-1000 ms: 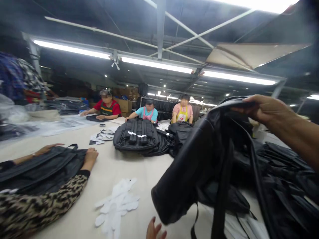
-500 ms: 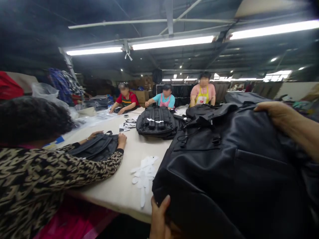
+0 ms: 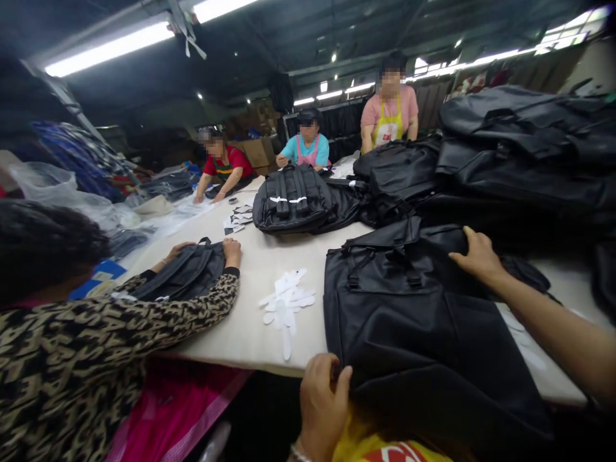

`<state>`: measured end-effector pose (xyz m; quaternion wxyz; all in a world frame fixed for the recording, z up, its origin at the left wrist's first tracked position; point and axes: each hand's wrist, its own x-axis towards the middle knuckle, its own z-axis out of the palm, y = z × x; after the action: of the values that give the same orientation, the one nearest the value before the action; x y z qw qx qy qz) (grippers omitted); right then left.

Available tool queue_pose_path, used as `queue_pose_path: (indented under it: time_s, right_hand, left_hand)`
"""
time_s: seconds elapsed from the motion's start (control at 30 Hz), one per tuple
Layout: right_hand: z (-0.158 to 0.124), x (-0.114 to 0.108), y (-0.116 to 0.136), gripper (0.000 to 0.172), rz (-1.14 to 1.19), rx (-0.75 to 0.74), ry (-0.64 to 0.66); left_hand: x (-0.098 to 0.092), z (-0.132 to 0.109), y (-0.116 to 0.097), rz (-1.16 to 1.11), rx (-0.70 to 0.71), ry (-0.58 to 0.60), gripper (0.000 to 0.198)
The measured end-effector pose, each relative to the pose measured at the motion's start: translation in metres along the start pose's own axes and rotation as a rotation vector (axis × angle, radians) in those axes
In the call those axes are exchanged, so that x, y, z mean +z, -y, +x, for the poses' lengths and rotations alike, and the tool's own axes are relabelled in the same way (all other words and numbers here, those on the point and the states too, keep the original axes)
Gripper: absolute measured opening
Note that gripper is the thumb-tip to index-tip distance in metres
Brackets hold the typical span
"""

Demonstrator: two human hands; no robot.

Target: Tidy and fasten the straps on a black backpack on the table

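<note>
A black leather-look backpack [image 3: 409, 321] lies flat on the pale table [image 3: 260, 321] in front of me, its bottom hanging over the near edge. My left hand [image 3: 322, 401] grips its bottom left corner, fingers closed on the fabric. Far across the bag, my right hand [image 3: 474, 256] rests on the top right part near the handle, fingers curled onto it. White paper cut-outs [image 3: 289, 298] lie on the table just left of the bag.
A person in a leopard-print sleeve [image 3: 120, 333] at my left holds another black bag [image 3: 185, 273]. More black backpacks [image 3: 520, 147] are piled at the right and in the table's middle [image 3: 293, 199]. Three people work at the far end.
The backpack came down from mid-air to lie flat on the table. My left hand took its bottom corner, and my right hand lowered with its top. My view tilted down.
</note>
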<state>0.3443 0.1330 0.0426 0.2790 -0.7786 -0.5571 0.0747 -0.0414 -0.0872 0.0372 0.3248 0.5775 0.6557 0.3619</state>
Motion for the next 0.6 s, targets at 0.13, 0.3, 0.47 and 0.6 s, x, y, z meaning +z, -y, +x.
queue_pose_path:
  time_s: [0.13,0.3,0.47,0.6]
  right_hand:
    - [-0.068,0.017,-0.026,0.064,-0.202,0.026,0.084]
    - [-0.120,0.035,-0.063,0.076,-0.147,0.359,0.150]
    - [-0.109,0.036,-0.086,0.064,-0.123,0.414,0.206]
    - [-0.090,0.032,-0.084,0.048,-0.099,0.345,0.254]
  left_hand:
    - [0.017,0.040,-0.022,0.065,0.329,0.135,0.055]
    - [0.049,0.077,-0.014,0.044,0.344,0.347,0.063]
    - [0.044,0.160,0.009,0.094,-0.136,-0.049,0.053]
    - [0.045,0.213,0.010,0.079,-0.253,-0.019,0.039]
